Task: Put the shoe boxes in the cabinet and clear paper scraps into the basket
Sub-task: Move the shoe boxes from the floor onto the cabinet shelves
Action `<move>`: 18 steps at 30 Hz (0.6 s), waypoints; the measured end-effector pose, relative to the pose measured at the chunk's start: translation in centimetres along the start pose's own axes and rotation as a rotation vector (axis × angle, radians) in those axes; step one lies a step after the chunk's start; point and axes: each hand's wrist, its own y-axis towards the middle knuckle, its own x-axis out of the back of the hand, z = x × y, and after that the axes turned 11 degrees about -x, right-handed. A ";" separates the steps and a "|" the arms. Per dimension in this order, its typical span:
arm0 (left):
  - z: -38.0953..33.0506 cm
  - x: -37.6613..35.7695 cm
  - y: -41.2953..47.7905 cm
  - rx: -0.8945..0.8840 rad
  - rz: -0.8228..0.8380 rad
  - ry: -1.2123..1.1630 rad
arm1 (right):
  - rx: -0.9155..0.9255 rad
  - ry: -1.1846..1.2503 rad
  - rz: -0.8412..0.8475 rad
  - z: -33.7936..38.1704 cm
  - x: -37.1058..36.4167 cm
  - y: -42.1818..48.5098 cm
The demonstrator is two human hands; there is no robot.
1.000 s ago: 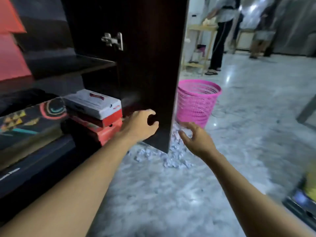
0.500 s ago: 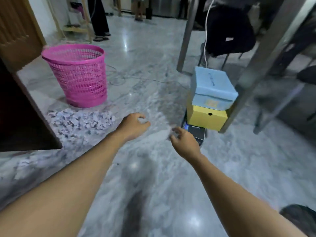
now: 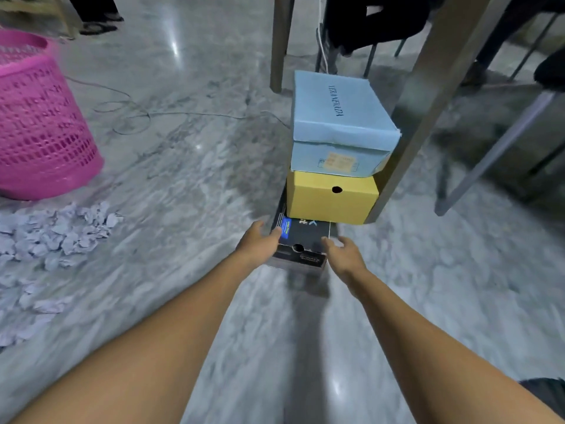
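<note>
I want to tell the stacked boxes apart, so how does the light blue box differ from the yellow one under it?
The light blue box tops the stack and has dark lettering on its lid; the yellow box sits beneath it and is plain. The yellow box has a round hole in its near face; the blue box carries a label there. The blue box looks larger. Both are closed cardboard boxes, untouched.

Both arms outstretched, left hand [image 3: 258,244] and right hand [image 3: 344,252] uncurled.

Both hands [image 3: 260,244] now at the black box [image 3: 301,244], formerly short of it
</note>
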 end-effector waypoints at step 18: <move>7.2 0.2 -3.1 0.075 -0.137 -0.234 | 0.141 0.001 0.155 -3.5 -3.3 -4.2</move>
